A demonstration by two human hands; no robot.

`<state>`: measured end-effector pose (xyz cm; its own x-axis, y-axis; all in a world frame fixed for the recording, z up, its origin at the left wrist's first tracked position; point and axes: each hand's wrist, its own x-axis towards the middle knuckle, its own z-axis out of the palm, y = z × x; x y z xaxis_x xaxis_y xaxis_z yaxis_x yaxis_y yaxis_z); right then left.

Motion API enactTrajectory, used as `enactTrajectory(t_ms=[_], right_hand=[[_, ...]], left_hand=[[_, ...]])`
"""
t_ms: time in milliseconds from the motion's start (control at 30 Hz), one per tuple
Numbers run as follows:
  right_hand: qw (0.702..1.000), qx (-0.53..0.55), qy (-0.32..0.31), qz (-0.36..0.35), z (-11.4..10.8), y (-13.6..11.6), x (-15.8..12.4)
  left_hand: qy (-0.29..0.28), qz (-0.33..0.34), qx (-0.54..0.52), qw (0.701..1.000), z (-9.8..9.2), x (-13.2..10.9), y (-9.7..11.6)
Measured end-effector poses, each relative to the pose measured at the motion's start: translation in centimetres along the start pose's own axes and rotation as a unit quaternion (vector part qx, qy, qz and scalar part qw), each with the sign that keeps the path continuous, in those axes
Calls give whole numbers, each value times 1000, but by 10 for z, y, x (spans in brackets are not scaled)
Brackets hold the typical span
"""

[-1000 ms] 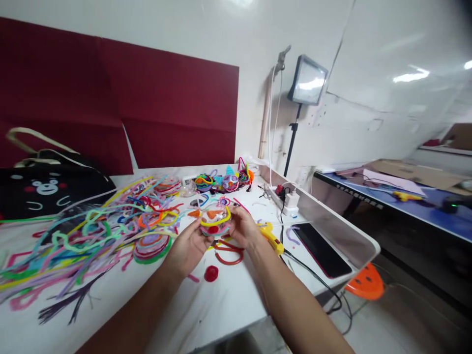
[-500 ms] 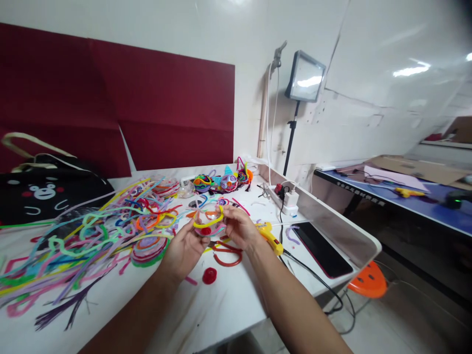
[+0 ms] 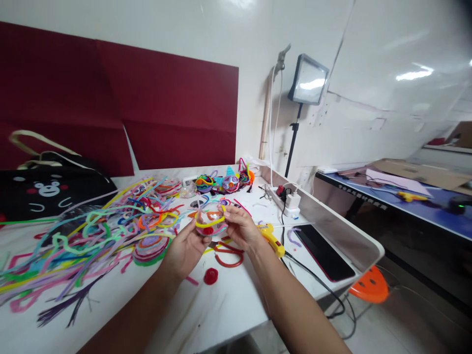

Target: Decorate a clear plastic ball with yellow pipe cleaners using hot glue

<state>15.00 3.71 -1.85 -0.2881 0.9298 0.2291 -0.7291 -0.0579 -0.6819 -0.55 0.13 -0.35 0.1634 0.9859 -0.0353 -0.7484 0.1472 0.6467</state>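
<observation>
Between my two hands, above the white table, is a clear rounded shell (image 3: pixel 218 217) with a yellow pipe cleaner around its rim and a red coil showing through it. My left hand (image 3: pixel 188 248) grips its left side, fingers curled beneath. On the right side, the fingers of my right hand (image 3: pixel 238 223) pinch the rim by the yellow pipe cleaner. Orange-handled scissors (image 3: pixel 229 258) lie on the table just below, partly hidden by my hands. A red coiled disc (image 3: pixel 211 276) rests nearer to me. Beside my right wrist lies a yellow glue gun (image 3: pixel 272 240).
Loose pipe cleaners (image 3: pixel 92 236) cover the left of the table, with a striped coiled dome (image 3: pixel 150 250) among them. Finished colourful balls (image 3: pixel 230 183) stand at the back. A black phone (image 3: pixel 326 251), a power strip (image 3: pixel 293 210) and cables are on the right. A black bag (image 3: pixel 51 189) sits far left.
The view has shifted slightly. My hands keep hold of the clear shell in nearly the same pose; nothing was let go.
</observation>
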Motion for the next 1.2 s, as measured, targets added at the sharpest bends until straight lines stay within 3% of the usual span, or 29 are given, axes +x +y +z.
enactTrajectory(t_ms=[567, 767, 1000, 1200], right_hand=[[1000, -3, 15, 5, 2, 0, -2], [997, -14, 70, 18, 3, -1, -1], [972, -154, 158, -81, 4, -5, -2], [917, -283, 212, -187, 6, -6, -4]], left_hand=[[11, -7, -13, 1000, -4, 2, -2], [21, 1, -15, 1000, -2, 2, -1], [71, 24, -25, 997, 0, 3, 1], [88, 50, -15, 995, 1, 4, 0]])
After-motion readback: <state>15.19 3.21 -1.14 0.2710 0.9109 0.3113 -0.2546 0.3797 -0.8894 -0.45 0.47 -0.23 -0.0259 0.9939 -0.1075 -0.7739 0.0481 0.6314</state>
